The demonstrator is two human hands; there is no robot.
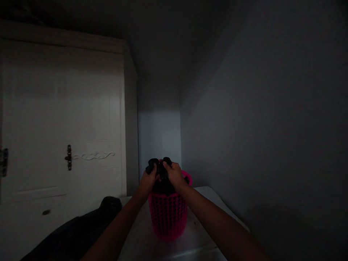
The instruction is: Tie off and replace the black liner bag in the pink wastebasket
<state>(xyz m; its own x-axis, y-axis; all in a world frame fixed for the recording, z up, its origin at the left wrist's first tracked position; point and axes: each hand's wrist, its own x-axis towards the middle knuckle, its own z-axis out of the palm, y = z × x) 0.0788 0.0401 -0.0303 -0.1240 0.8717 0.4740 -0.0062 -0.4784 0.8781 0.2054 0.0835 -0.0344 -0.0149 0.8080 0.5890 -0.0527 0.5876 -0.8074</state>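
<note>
A pink perforated basket [169,217] stands upright in front of me, and dark material shows through its holes. Bunched black material [164,186], which looks like a plastic bag, fills the basket's mouth and rises above the rim. My left hand [148,178] is closed around one gathered part of it, thumb on top. Close beside it, my right hand [174,175] grips another part the same way. Both hands are over the basket's opening. Dim light hides the finer detail and whatever lies inside.
The basket rests on a pale flat surface [201,235]. A large dark, slightly shiny heap [78,230] lies to the left of my left forearm. Behind it stands a white wardrobe [95,108] with dark handles. A grey wall [258,119] runs along the right.
</note>
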